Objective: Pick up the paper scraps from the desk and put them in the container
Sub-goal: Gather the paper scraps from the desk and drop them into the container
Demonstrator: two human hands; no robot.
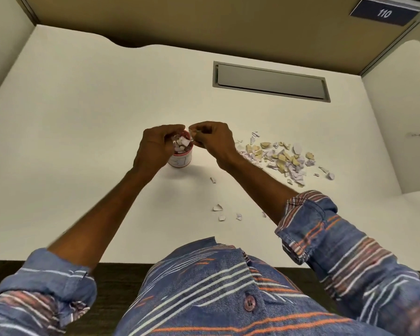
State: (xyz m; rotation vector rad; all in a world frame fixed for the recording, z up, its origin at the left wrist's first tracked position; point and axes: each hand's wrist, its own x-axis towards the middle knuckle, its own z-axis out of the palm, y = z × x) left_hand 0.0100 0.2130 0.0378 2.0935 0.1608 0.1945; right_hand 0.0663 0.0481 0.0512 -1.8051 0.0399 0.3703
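A small white container (182, 160) with a red rim stands in the middle of the white desk (83, 117), with paper scraps piled inside it. My left hand (155, 147) curls around its left side and rim. My right hand (212, 139) hovers just right of the rim and pinches a small paper scrap (192, 135) between thumb and fingertips. A pile of white and tan paper scraps (283, 157) lies on the desk to the right of the container. Several loose scraps (218, 207) lie nearer the front edge.
A grey rectangular cable hatch (270, 81) is set into the desk at the back right. Partition walls close the desk on the left, back and right. A dark sign reading 110 (383, 13) hangs at the top right.
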